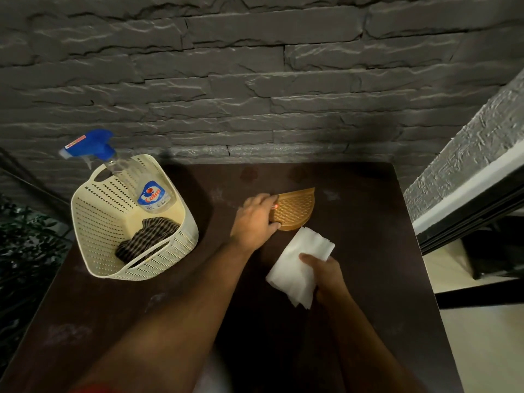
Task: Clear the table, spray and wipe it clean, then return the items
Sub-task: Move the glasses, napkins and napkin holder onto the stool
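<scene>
A dark brown table [354, 279] stands against a grey stone wall. On it lies a tan, ribbed, half-round plastic holder [296, 209]; my left hand [255, 219] grips its left edge. Just in front of it my right hand [326, 275] holds a folded white paper napkin [297, 268] over the tabletop. A cream perforated basket [105, 222] sits at the table's left edge. Inside it leans a clear spray bottle [150, 191] with a blue trigger head, beside a dark striped cloth [147, 239].
The grey stone wall [255, 80] runs along the table's far edge. A dark-framed window or door [467, 211] is to the right, above a pale floor [487, 350]. Dark foliage [25, 245] sits left of the table. Faint smudges mark the tabletop.
</scene>
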A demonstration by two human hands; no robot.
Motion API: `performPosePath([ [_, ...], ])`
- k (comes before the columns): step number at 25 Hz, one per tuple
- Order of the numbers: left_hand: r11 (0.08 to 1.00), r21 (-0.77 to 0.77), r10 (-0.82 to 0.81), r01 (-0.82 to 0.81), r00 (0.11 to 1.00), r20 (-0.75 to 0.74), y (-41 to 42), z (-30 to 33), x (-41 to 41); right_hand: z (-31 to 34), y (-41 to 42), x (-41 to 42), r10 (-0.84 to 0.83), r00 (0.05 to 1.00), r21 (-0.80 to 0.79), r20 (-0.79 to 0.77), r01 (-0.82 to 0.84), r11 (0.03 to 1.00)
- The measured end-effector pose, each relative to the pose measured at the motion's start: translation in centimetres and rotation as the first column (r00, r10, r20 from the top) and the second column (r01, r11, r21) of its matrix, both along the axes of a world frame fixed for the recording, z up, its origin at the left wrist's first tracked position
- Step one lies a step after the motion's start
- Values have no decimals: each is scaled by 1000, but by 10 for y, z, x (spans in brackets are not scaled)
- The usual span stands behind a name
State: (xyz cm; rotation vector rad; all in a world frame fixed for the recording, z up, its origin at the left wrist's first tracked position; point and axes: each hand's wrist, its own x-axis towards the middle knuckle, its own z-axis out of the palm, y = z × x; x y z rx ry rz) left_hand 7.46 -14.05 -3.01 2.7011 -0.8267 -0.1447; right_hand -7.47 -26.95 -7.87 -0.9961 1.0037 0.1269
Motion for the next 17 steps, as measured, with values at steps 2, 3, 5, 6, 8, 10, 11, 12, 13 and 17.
performPosePath([
  [2,989,124,-74,80,996,-51,-20,0,11,1,0,2,-20,1000,16,-6,20,1000],
  [3,980,170,-91,105,992,-89,-27,-2,14,2,0,4,-34,999,29,0,34,999],
  [5,960,248,-108,128,990,-92,-34,-8,15,4,-1,6,-51,998,34,21,50,998],
  [6,955,271,-112,122,992,-52,-35,-10,15,5,-1,7,-53,998,25,32,52,998],
  [8,956,276,-111,100,994,21,-35,-10,17,8,-4,7,-52,997,6,52,52,999],
  [10,972,231,-49,48,999,-3,-34,-5,17,15,-10,10,-72,995,-23,71,74,997],
  [11,982,187,20,-7,997,-68,-31,0,17,20,-14,11,-93,991,-48,92,97,994],
  [12,988,135,100,-78,981,-164,-27,5,16,27,-17,13,-107,987,-79,121,117,990],
  [13,985,82,169,-152,946,-278,-21,7,15,35,-21,15,-110,982,-109,154,127,986],
  [17,923,7,304,-384,719,-626,2,1,1,69,-32,29,-50,960,-237,276,118,964],
])
